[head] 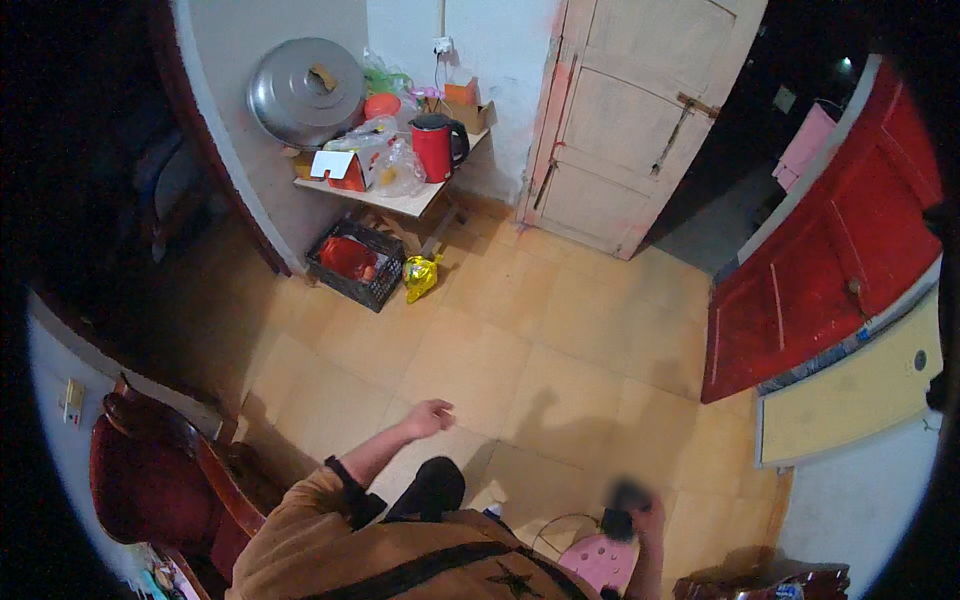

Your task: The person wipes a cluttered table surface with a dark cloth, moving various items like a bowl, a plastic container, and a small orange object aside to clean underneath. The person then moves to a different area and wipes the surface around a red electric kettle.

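My left hand hangs over the tiled floor left of centre, its fingers slightly curled and nothing seen in it. At the lower right, my right hand holds a dark object, too blurred to name. Just below that object stands a round pink stool seat with small holes, beside a thin curved frame. My body in a brown top covers the bottom of the view, and a dark-clad knee shows beside my left forearm.
A small table bears a red kettle, bags and boxes. Below are a black crate and yellow foil bag. A carved wooden seat stands left. A pale door and red door flank a dark doorway.
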A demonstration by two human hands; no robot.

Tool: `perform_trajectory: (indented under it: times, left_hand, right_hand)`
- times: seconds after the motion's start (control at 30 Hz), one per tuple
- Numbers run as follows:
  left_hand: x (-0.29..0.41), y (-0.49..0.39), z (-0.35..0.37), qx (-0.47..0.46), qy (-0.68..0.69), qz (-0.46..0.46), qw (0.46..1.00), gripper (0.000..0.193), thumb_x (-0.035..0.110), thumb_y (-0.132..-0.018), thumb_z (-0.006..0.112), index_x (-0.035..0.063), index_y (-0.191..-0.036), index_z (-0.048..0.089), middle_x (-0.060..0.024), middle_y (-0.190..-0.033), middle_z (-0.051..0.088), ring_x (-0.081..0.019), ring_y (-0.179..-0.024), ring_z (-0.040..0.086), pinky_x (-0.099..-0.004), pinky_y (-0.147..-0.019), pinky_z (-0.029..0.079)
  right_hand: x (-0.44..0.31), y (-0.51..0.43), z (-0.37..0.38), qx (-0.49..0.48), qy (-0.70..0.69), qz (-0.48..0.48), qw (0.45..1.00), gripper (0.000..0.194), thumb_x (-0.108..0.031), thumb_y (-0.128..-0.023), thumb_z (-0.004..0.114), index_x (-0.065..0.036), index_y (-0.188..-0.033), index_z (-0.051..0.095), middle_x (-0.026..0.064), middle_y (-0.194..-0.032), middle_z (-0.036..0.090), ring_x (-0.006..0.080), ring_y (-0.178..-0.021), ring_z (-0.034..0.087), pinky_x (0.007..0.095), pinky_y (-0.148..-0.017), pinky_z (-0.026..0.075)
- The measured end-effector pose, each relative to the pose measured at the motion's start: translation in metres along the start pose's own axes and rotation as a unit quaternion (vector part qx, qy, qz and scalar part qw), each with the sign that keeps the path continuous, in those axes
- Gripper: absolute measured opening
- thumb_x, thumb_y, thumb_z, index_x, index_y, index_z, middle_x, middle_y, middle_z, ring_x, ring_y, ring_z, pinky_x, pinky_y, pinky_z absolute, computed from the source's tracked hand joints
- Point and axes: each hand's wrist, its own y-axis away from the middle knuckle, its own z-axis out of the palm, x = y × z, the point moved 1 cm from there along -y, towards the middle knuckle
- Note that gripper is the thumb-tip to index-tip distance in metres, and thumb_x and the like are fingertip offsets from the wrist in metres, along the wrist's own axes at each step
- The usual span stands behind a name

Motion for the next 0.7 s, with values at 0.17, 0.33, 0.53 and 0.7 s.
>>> perform_trajectory:
  times: [0.17, 0.33, 0.53, 0.7]
  left_hand:
    - [0.024, -0.052, -0.086, 0.076, 0.016, -0.097, 0.992, 0.046, 0.021, -0.081, 0.066, 0.0014, -0.12, 0.051, -0.0114, -0.096, 0.063, -0.0156, -0.079, 0.062, -0.0299, -0.064, 0.05]
    - [0.067, -0.152, -0.148, 0.144, -0.137, -0.049, 0.979, 0.042, 0.017, -0.08, 0.066, -0.0013, -0.116, 0.054, -0.0071, -0.087, 0.063, -0.0132, -0.075, 0.06, -0.0268, -0.065, 0.05]
    - [0.171, -0.281, -0.211, 0.179, 0.045, 0.038, 0.982, 0.05, 0.016, -0.079, 0.069, -0.0019, -0.121, 0.048, -0.0074, -0.093, 0.062, -0.0131, -0.081, 0.058, -0.0271, -0.073, 0.05]
    - [0.214, -0.385, -0.253, 0.192, 0.098, 0.099, 0.971, 0.049, 0.015, -0.077, 0.07, -0.0003, -0.12, 0.05, -0.0099, -0.096, 0.062, -0.0151, -0.081, 0.06, -0.029, -0.071, 0.05]
  right_hand:
    - [-0.139, -0.219, 0.027, 0.017, 0.154, -0.1, 0.983, 0.04, -0.025, -0.077, 0.069, -0.002, -0.106, 0.054, 0.0177, -0.101, 0.06, 0.0274, -0.091, 0.058, 0.0338, -0.079, 0.045]
    - [-0.241, -0.386, 0.087, -0.045, -0.173, -0.08, 0.981, 0.029, -0.018, -0.083, 0.064, 0.0, -0.104, 0.054, 0.0066, -0.095, 0.06, 0.0164, -0.083, 0.055, 0.0306, -0.077, 0.045]
    - [-0.334, -0.524, 0.154, -0.181, -0.514, 0.066, 0.836, 0.023, -0.016, -0.084, 0.061, -0.003, -0.102, 0.056, 0.0081, -0.094, 0.063, 0.0215, -0.086, 0.061, 0.0351, -0.077, 0.05]
    - [-0.376, -0.641, 0.233, -0.28, -0.521, 0.031, 0.806, 0.03, -0.016, -0.081, 0.06, -0.001, -0.108, 0.057, 0.0096, -0.103, 0.062, 0.0226, -0.096, 0.058, 0.0377, -0.086, 0.046]
